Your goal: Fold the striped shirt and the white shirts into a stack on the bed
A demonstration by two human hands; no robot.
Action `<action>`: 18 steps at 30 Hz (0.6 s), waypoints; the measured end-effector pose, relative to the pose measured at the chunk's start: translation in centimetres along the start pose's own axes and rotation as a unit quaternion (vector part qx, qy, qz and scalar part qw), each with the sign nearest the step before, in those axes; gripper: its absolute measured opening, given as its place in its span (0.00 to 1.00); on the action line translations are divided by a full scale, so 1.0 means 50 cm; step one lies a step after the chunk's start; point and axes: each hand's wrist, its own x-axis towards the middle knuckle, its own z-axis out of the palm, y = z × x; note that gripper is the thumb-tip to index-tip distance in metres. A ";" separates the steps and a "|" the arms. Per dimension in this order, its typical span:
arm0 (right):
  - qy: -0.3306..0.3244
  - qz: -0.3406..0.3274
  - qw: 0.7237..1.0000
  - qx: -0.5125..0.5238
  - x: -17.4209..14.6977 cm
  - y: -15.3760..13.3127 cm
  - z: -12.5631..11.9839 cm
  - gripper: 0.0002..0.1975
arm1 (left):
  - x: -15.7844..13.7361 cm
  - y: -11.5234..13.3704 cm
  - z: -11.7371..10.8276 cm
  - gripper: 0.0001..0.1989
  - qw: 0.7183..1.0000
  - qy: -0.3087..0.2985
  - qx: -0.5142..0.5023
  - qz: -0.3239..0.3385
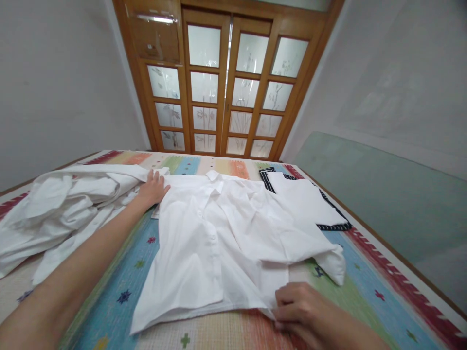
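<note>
A white button-up shirt (189, 243) lies spread with its collar away from me and its hem towards me. My left hand (155, 188) rests flat with fingers stretched out, at the shirt's left shoulder edge, where it meets a heap of white clothing. At the near right corner of the hem, my right hand (299, 308) pinches the fabric between closed fingers. The shirt's right sleeve runs out to a cuff (337, 265) on the right. Folds cross the right half of the shirt, while the button strip shows down the middle.
Rumpled white clothing (76, 204) is heaped at the left. At the back right lies a folded white garment (302, 199) over a black-and-white striped one (333, 227). A colourful patterned cover (120, 287) lies beneath. Wooden glass-paned doors (222, 87) stand beyond, with walls on both sides.
</note>
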 end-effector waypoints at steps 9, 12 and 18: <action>0.198 0.345 0.917 -0.003 -0.099 0.141 -0.010 0.20 | -0.046 0.164 -0.129 0.16 0.993 -0.084 0.080 0.022; 0.246 0.413 0.877 0.002 -0.123 0.190 -0.006 0.23 | -0.066 0.241 -0.146 0.17 0.990 -0.007 0.008 0.143; 0.333 0.506 0.787 -0.117 -0.144 0.227 0.000 0.33 | -0.068 0.377 -0.130 0.24 0.902 0.006 -0.164 0.398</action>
